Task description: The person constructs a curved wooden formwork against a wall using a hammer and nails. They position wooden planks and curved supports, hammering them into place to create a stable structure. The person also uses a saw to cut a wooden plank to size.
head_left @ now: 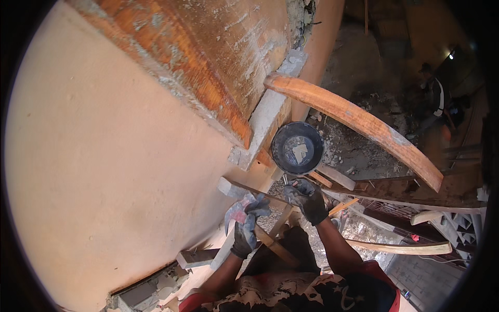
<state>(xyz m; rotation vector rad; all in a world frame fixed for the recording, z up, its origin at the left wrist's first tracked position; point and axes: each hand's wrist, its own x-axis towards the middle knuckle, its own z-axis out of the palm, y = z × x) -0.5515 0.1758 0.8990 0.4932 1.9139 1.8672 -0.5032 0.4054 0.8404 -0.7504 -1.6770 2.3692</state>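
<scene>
My left hand [245, 226], in a grey work glove, is closed around a crumpled grey-and-pink piece [237, 212] that looks like a rag. A strip of wood [275, 247] slants down to the right from beside that hand; I cannot tell whether the hand touches it. My right hand [306, 200], in a dark glove, has its fingers curled just below a black bucket [298, 148]. A small shiny metal tip shows by these fingers, but what they hold is unclear. Some pale, wet-looking material [300, 152] lies in the bucket's bottom.
A smooth plastered wall [119, 145] fills the left side. Rough orange-brown timber [176, 57] meets a mortar-spotted ledge [267, 122]. A curved wooden board [358, 117] reaches out to the right. Lower down are boards with nails standing up. Another person [434, 96] is at the far right.
</scene>
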